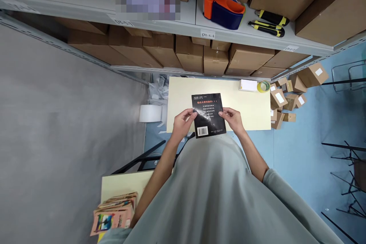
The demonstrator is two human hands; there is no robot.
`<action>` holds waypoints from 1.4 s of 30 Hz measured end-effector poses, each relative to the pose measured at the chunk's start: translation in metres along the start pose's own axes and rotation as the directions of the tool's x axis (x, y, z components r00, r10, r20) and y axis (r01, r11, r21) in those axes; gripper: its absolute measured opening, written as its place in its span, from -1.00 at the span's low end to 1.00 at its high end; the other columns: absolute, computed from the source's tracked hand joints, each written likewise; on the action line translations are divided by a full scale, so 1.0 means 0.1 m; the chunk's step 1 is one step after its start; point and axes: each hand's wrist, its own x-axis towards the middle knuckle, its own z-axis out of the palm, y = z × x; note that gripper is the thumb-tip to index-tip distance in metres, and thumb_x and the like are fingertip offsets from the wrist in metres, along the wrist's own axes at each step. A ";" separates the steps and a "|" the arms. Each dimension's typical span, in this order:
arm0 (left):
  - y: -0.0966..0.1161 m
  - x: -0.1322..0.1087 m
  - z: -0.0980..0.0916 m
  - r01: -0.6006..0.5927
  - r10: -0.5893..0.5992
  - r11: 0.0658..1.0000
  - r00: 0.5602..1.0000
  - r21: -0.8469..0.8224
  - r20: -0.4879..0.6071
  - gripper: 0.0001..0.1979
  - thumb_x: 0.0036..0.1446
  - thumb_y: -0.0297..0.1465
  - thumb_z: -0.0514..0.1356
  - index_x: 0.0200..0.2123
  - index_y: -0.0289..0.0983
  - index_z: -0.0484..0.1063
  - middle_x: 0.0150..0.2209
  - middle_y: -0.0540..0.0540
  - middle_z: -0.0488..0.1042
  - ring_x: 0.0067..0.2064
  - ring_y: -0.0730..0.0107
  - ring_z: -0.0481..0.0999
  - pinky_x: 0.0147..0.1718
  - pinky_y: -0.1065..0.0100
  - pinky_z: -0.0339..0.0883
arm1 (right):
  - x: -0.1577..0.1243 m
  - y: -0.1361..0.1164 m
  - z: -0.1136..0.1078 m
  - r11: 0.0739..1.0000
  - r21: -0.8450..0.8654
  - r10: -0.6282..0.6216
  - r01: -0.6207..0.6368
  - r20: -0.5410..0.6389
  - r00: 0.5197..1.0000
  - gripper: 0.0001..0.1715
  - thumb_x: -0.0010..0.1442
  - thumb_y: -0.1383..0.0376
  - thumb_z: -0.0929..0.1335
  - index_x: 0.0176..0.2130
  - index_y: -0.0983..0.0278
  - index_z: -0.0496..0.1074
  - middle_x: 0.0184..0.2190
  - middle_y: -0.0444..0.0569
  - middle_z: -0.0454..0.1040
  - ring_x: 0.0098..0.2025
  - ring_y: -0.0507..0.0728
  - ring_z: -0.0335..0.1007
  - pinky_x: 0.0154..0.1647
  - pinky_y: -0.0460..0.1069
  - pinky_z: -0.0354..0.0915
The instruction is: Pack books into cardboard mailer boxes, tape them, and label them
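Note:
Between my two hands is a black book (210, 120), its back cover turned toward me, with white and orange print and a barcode label at the lower left corner. My left hand (183, 121) pinches the book's left edge, thumb on the cover. The right edge is gripped the same way by my right hand (232, 119). Beneath it lies the pale yellow tabletop (251, 112), the book held just over the near edge. The fingers behind the book are partly hidden.
A white box (248, 85) and a tape roll (263, 86) sit at the table's far right. Overhead, a shelf (188, 11) holds cartons, a tape dispenser (224, 10) and utility knives (270, 23). Parcels (278, 97) are piled on the right. Booklets (116, 213) lie lower left, a white roll (150, 113) left.

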 end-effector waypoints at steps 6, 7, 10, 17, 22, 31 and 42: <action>-0.08 0.03 0.00 0.096 -0.106 0.982 0.993 -0.161 -0.052 -0.41 -0.08 0.12 0.53 -0.20 -0.23 0.63 -0.25 -0.10 0.64 -0.15 0.22 0.60 0.00 0.19 0.52 | 0.07 -0.04 0.07 0.997 0.061 0.054 -0.054 0.001 0.999 -0.26 -0.15 -0.10 0.67 -0.07 0.21 0.60 -0.39 -0.18 0.51 -0.38 0.04 0.40 -0.25 0.01 0.40; -0.08 0.03 0.00 0.105 -0.117 0.979 0.991 -0.174 -0.059 -0.41 -0.09 0.12 0.54 -0.21 -0.23 0.63 -0.25 -0.10 0.64 -0.15 0.23 0.60 -0.01 0.20 0.52 | 0.08 -0.05 0.07 0.997 0.063 0.051 -0.052 0.007 0.999 -0.25 -0.14 -0.11 0.66 -0.06 0.21 0.59 -0.39 -0.18 0.51 -0.38 0.04 0.40 -0.27 0.00 0.40; -0.05 0.04 -0.01 0.165 -0.179 0.964 0.983 -0.208 -0.050 -0.41 -0.08 0.12 0.53 -0.19 -0.23 0.62 -0.24 -0.09 0.63 -0.19 0.28 0.59 -0.13 0.29 0.53 | 0.10 -0.07 0.09 0.996 0.067 0.051 -0.053 0.026 0.998 -0.26 -0.10 -0.17 0.64 -0.07 0.20 0.59 -0.37 -0.14 0.54 -0.36 0.06 0.41 -0.32 -0.01 0.38; 0.11 0.05 0.03 0.205 -0.219 0.952 0.975 -0.227 -0.037 -0.42 -0.11 0.11 0.53 -0.21 -0.19 0.55 -0.31 -0.01 0.55 -0.32 0.37 0.53 -0.43 0.40 0.45 | 0.17 -0.05 0.10 1.000 -0.005 0.000 0.000 0.059 0.998 -0.30 0.04 -0.15 0.60 0.03 0.18 0.58 -0.19 -0.07 0.62 -0.34 0.06 0.46 -0.21 0.02 0.44; 0.19 0.04 0.09 0.159 -0.170 0.971 0.984 -0.181 -0.049 -0.46 -0.05 0.07 0.52 -0.22 -0.19 0.52 -0.33 -0.02 0.54 -0.30 0.31 0.56 -0.41 0.35 0.44 | 0.09 -0.13 0.17 0.951 -0.255 -0.179 0.176 0.010 0.984 -0.38 0.24 -0.10 0.51 0.14 0.17 0.56 0.17 0.13 0.56 0.09 0.24 0.55 0.16 0.16 0.48; 0.26 0.00 0.38 0.089 -0.091 0.996 0.990 -0.030 -0.112 -0.56 0.04 -0.07 0.46 -0.27 -0.14 0.32 -0.34 0.02 0.46 -0.27 0.31 0.56 -0.40 0.36 0.38 | -0.25 -0.24 0.56 0.785 -0.550 -0.213 0.285 0.192 0.958 -0.40 0.24 0.06 0.58 0.21 0.09 0.54 0.32 0.10 0.50 0.28 0.37 0.51 0.26 0.25 0.50; 0.27 0.03 0.38 -0.033 0.030 0.999 0.997 -0.041 -0.075 -0.66 0.23 -0.06 0.35 -0.14 -0.21 0.57 -0.09 -0.17 0.61 -0.02 0.17 0.61 0.04 0.19 0.51 | 0.08 -0.08 0.34 0.996 -0.063 0.068 -0.060 0.131 0.989 -0.62 0.15 -0.02 0.49 -0.19 0.21 0.63 -0.32 -0.03 0.70 -0.24 0.22 0.64 -0.14 0.10 0.52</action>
